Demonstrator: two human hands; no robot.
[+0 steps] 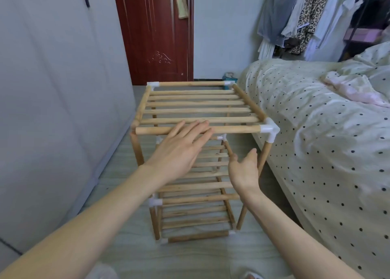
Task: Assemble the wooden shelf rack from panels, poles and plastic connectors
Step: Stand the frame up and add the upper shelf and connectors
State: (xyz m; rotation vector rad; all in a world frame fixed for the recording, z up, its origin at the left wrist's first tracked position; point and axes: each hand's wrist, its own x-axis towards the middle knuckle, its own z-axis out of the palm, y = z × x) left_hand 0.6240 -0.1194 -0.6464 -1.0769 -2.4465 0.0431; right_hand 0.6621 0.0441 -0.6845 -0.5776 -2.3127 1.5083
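A wooden shelf rack [196,110] stands on the floor in front of me, with slatted tiers stacked one above another. White plastic connectors [270,130] join the poles at the corners. The front pole [236,129] of the top tier ends bare at its left, with no white connector visible at the near left corner. My left hand [181,148] hovers flat over that front pole, fingers spread, fingertips at the pole. My right hand [244,171] is open, palm turned left, just beside the front right leg [263,158], holding nothing.
A bed [316,120] with a dotted cover runs along the right, close to the rack. A pale wardrobe wall [52,89] lies on the left and a red-brown door [156,32] behind. Clothes [306,17] hang at the back right. A teal thing [229,76] sits by the door.
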